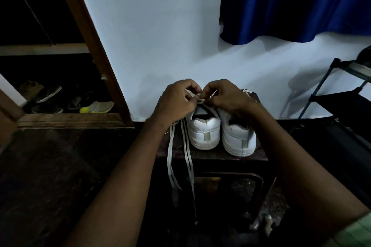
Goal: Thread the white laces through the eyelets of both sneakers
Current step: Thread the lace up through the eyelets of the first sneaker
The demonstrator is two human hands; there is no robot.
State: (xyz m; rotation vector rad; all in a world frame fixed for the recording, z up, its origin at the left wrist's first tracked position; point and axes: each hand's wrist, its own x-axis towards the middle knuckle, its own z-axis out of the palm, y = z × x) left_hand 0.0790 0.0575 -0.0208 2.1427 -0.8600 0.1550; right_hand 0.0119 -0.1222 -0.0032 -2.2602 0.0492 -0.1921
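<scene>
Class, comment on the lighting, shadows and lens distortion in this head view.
Head view: dim overall, floor nearly black; white sneakers and wall brightest; rack casts a soft shadow on the wall; wide-angle lens bends the door frame; hands pinch laces.

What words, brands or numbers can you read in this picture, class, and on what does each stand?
None can be read.
Left sneaker: plain grey heel tab, no lettering shows.
Right sneaker: the same.
Shoes in the cupboard: too dark and small to tell.

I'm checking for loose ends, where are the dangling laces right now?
In the head view, the white laces hang off the dark stand's front edge, left of the left sneaker, below the left hand.
</scene>
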